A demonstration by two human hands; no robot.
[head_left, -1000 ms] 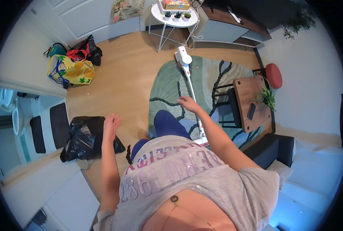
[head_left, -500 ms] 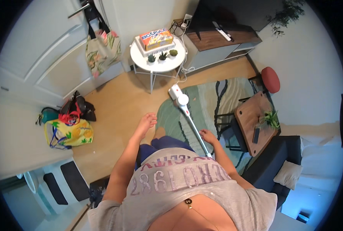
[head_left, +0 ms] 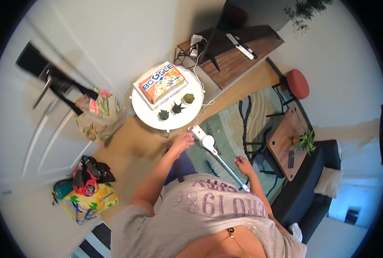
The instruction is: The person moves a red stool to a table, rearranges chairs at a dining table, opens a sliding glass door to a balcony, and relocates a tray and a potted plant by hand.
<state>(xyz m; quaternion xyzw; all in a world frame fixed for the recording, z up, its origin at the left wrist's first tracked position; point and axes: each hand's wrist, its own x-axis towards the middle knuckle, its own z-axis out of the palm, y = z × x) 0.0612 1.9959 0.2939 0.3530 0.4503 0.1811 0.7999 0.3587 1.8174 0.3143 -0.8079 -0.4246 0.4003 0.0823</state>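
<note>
A white stick vacuum (head_left: pixel 207 141) stands in front of me, its blue-grey tube running down to the right until my shirt hides the lower end. My left hand (head_left: pixel 183 144) is stretched out beside the white top of the vacuum, with its fingers loosely extended and nothing visible in them. Whether the fingertips touch the vacuum, I cannot tell. To the right of the tube, my right hand (head_left: pixel 244 166) hangs in the air, its fingers slightly bent and apart, apparently holding nothing.
A round white table (head_left: pixel 152 120) ahead bears a game box (head_left: pixel 163 81) and several small potted succulents (head_left: pixel 177 108). Bags (head_left: pixel 94 198) sit by the door at left. On the right are a wooden table (head_left: pixel 281 137), a red stool (head_left: pixel 297 84) and a dark sofa (head_left: pixel 303 189).
I have moved forward, so the round table and door look nearer. My left hand has come up to the vacuum's top. My right hand stays right of the tube, fingers a little more bent.
</note>
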